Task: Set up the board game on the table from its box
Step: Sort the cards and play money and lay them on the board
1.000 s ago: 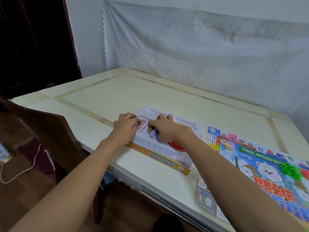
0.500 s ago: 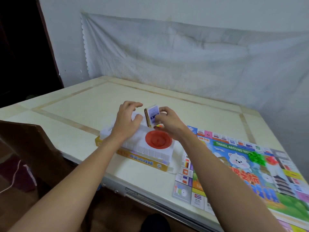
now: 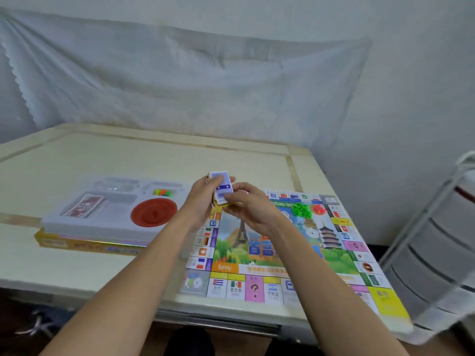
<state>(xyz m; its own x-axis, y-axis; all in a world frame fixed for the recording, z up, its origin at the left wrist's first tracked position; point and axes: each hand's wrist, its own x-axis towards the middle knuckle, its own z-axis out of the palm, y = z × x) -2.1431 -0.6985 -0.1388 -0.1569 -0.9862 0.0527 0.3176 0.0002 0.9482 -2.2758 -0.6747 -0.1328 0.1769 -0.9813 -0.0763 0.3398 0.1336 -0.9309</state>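
Head view, hands: the left hand (image 3: 203, 199) and the right hand (image 3: 250, 209) meet above the table, both closed around one stack of cards (image 3: 221, 190)
Left grip: fingers wrap the stack from the left side, thumb pressed on its blue top face
Right grip: fingers clamp the stack's lower right edge from beneath
Card stack: held in the air, tilted, just over the far left corner of the game board (image 3: 282, 250)
Game board: lies unfolded and flat on the right half of the table (image 3: 128, 158), its near right corner reaching the table edge
Board pieces: a cluster of green pieces (image 3: 302, 209) and red pieces (image 3: 319, 208) sit near the board's far edge, just beside each other
Box: a yellow box (image 3: 77, 244) rests to the left of the board, with a white plastic tray (image 3: 113, 222) on it
Tray contents: a red round dish (image 3: 153, 212), a red-backed card pack (image 3: 86, 205) to its left, and small coloured pieces (image 3: 162, 192) in a far compartment
Backdrop: a white cloth (image 3: 180, 80) hangs on the wall behind
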